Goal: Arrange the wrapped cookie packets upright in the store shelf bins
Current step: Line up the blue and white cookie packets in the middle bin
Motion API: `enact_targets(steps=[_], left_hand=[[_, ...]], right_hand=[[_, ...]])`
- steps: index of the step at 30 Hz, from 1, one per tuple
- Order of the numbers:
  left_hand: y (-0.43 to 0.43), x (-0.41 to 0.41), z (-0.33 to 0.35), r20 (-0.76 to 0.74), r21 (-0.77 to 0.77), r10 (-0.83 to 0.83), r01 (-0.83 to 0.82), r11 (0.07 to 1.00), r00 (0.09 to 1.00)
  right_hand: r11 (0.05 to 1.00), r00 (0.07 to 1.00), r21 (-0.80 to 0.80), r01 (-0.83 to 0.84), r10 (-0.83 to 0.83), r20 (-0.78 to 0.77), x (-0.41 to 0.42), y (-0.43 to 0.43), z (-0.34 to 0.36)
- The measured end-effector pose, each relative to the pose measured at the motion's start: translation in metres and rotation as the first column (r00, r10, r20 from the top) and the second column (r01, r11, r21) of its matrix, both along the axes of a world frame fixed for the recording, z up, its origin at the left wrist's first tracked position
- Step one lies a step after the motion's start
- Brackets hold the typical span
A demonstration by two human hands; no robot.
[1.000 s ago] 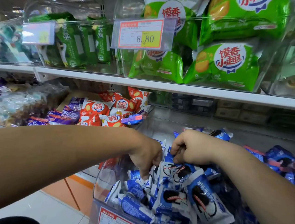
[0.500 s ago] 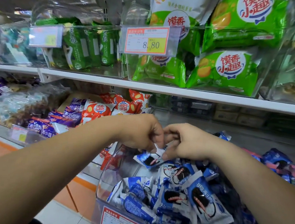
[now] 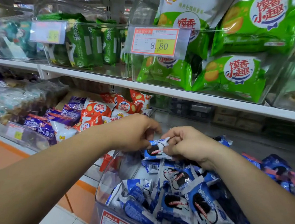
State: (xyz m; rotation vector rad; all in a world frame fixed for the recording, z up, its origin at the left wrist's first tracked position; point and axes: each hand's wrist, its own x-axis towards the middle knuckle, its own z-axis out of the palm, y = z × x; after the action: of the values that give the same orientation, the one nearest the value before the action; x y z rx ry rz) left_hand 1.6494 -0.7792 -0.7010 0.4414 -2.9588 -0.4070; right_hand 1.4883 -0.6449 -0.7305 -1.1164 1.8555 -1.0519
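Both hands meet over a clear bin [image 3: 115, 169] on the lower shelf. The left hand [image 3: 134, 134] and the right hand [image 3: 188, 145] each have their grip closed on the same small blue-and-white cookie packet [image 3: 155, 149], pinching it from opposite ends. The fingers are curled around the wrapper. The packet hangs in the air, tilted, just above the heap and toward the bin's back left part.

Under it, the rest of the blue-and-white packets [image 3: 180, 200] lie jumbled in the bin, leaning and overlapping every which way rather than standing straight. A red-bordered price label [image 3: 119, 223] sits on the bin's front wall, at the front edge of the shelf.

To the left along the same shelf lie red packets [image 3: 97, 110] and purple packets [image 3: 40, 124]. On the white upper shelf [image 3: 162, 91], clear bins hold big bright green bags [image 3: 235, 75] and a row of upright dark green packets [image 3: 84, 49]. A price tag [image 3: 155, 41] there reads 8.80.
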Motion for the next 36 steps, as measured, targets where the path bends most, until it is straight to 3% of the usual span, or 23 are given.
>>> enact_targets(steps=[8, 11, 16, 21, 27, 31, 36], left_hand=[[0.002, -0.015, 0.004, 0.29, -0.161, -0.062, 0.113, 0.98, 0.955], [0.002, -0.023, 0.011, 0.424, -0.169, -0.063, 0.147, 0.975, 0.904], [0.011, -0.037, -0.002, 0.542, -0.229, -0.104, 0.266, 0.936, 0.834], [0.016, -0.041, -0.029, 0.573, -0.226, -0.122, 0.299, 0.927, 0.811], [0.002, -0.048, -0.004, 0.341, -0.229, -0.054, 0.139, 0.963, 0.939], [0.005, -0.053, -0.02, 0.431, -0.2, -0.063, 0.164, 0.966, 0.9], [0.011, -0.054, -0.024, 0.415, -0.253, -0.07, 0.188, 0.949, 0.907]], right_hand=[[0.987, 0.906, 0.139, -0.079, 0.13, -0.403, -0.005, 0.005, 0.01], [0.959, 0.863, 0.267, -0.095, 0.213, -0.459, -0.004, 0.01, 0.011], [0.957, 0.842, 0.278, -0.087, 0.22, -0.493, -0.003, 0.011, 0.01], [0.957, 0.847, 0.27, -0.104, 0.227, -0.48, -0.005, 0.01, 0.008], [0.978, 0.874, 0.2, -0.058, 0.147, -0.464, -0.011, 0.01, 0.006], [0.995, 0.862, 0.099, -0.004, 0.054, -0.504, -0.007, 0.01, 0.008], [0.996, 0.871, 0.091, 0.003, 0.042, -0.489, -0.005, 0.012, 0.009]])
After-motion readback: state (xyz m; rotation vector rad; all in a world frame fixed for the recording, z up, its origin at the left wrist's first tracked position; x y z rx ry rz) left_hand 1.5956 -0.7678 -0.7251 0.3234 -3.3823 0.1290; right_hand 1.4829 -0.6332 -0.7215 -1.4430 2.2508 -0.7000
